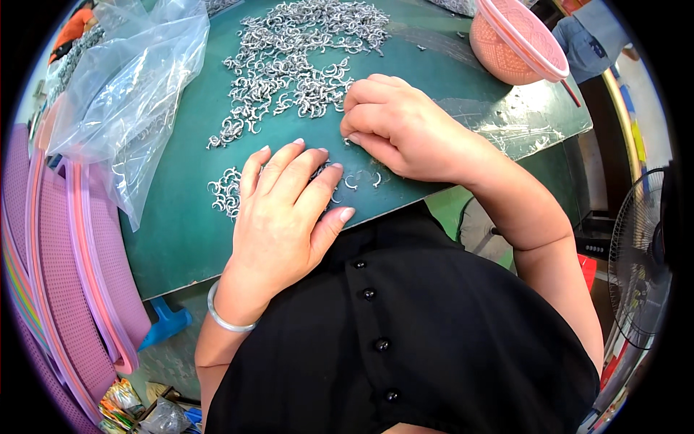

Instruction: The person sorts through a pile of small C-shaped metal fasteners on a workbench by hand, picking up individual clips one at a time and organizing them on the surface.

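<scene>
My left hand (283, 206) lies palm down on the green tabletop, fingers spread over a small group of curved silver metal pieces (225, 192). Part of that group is hidden beneath the fingers. Beside its fingertips lie two loose crescent-shaped pieces (363, 180). Farther right, my right hand (394, 126) is closed, thumb and fingers pinched together low over the table. A tiny silvery bit shows at its fingertips, too small to make out. Just beyond both hands spreads a large heap of the same curved metal pieces (296, 65).
A clear plastic bag (144, 94) drapes over the table's left side. Stacked purple and pink perforated baskets (108, 253) stand left of the table. A pink basket (499, 47) sits at the far right corner. A fan (640, 253) stands at right; another person (589, 43) is beyond the table.
</scene>
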Demonstrator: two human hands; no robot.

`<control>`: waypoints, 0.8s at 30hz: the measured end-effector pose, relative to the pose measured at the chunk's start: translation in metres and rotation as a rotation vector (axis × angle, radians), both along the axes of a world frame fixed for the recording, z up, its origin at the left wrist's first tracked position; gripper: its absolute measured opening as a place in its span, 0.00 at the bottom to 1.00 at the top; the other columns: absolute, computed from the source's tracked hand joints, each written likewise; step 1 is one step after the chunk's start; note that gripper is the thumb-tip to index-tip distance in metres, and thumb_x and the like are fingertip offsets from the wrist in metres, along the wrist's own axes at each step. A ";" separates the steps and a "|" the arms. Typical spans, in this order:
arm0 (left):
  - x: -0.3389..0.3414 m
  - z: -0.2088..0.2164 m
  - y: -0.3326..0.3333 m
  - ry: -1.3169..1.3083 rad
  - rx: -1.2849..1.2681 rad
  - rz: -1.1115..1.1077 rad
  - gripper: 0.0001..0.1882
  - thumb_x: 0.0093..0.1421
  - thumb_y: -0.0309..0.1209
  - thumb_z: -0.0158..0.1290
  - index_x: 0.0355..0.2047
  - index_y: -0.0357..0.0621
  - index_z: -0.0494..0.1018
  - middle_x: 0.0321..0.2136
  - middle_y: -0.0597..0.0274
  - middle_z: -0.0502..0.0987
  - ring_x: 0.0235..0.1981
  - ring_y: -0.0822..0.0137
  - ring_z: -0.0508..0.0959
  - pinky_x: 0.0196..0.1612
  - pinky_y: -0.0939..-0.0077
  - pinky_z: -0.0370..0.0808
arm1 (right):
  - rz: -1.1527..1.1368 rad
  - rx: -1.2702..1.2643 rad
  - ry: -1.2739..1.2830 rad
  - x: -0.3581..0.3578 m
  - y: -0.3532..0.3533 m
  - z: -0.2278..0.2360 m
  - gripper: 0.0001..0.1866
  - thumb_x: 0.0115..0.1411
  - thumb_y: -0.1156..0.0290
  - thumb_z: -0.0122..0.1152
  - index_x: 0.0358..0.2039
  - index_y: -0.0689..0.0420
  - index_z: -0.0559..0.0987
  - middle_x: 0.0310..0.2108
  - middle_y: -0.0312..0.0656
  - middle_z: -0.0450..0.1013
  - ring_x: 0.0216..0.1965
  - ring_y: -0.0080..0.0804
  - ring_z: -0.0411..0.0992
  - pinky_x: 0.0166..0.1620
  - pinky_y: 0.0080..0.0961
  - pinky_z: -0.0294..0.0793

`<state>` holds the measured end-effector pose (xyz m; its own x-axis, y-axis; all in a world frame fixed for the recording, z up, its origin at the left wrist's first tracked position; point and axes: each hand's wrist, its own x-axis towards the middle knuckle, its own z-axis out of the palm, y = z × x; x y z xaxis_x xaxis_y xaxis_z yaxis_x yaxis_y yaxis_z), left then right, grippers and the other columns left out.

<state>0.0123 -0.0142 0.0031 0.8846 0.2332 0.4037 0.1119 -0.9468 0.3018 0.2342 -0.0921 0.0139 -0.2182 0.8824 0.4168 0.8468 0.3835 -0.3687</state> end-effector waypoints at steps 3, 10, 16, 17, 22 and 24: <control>0.000 0.000 0.000 -0.013 0.003 -0.002 0.20 0.57 0.40 0.60 0.45 0.42 0.77 0.49 0.55 0.75 0.56 0.51 0.71 0.62 0.47 0.60 | 0.008 -0.031 0.036 0.000 0.000 0.002 0.02 0.57 0.77 0.60 0.32 0.61 0.78 0.35 0.43 0.72 0.39 0.45 0.71 0.44 0.36 0.70; 0.000 -0.002 0.000 -0.021 0.000 -0.009 0.20 0.56 0.40 0.60 0.45 0.41 0.76 0.48 0.54 0.75 0.56 0.51 0.71 0.61 0.47 0.61 | -0.067 -0.237 0.424 0.003 0.000 0.009 0.05 0.63 0.75 0.58 0.33 0.65 0.77 0.31 0.40 0.72 0.33 0.30 0.70 0.39 0.26 0.69; -0.001 0.002 0.000 0.000 -0.013 -0.009 0.20 0.57 0.39 0.59 0.46 0.40 0.77 0.50 0.51 0.75 0.56 0.48 0.72 0.62 0.50 0.61 | -0.160 -0.435 0.610 0.002 0.001 0.017 0.07 0.64 0.74 0.59 0.33 0.65 0.77 0.28 0.37 0.70 0.31 0.22 0.66 0.38 0.22 0.68; 0.000 0.002 0.000 -0.001 -0.012 -0.009 0.20 0.57 0.39 0.59 0.46 0.40 0.77 0.50 0.51 0.75 0.56 0.48 0.72 0.62 0.50 0.61 | -0.160 -0.434 0.609 0.002 0.001 0.019 0.07 0.64 0.74 0.59 0.33 0.65 0.77 0.28 0.37 0.70 0.31 0.22 0.66 0.38 0.22 0.68; -0.001 0.000 0.001 -0.001 -0.013 -0.011 0.20 0.57 0.38 0.59 0.46 0.40 0.77 0.50 0.51 0.75 0.57 0.48 0.71 0.62 0.50 0.61 | -0.064 -0.366 0.492 0.002 0.001 0.013 0.04 0.60 0.76 0.60 0.31 0.63 0.79 0.28 0.39 0.73 0.31 0.29 0.71 0.36 0.27 0.69; 0.001 -0.001 0.002 -0.020 -0.010 -0.014 0.20 0.56 0.38 0.60 0.45 0.41 0.77 0.49 0.52 0.75 0.56 0.49 0.71 0.61 0.49 0.61 | -0.058 -0.306 0.314 0.002 0.002 0.013 0.05 0.57 0.73 0.61 0.31 0.60 0.81 0.29 0.41 0.75 0.34 0.36 0.73 0.39 0.32 0.71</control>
<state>0.0129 -0.0126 0.0021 0.8798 0.2248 0.4188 0.0926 -0.9452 0.3130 0.2361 -0.0899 0.0271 -0.0694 0.9825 0.1730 0.6927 0.1722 -0.7004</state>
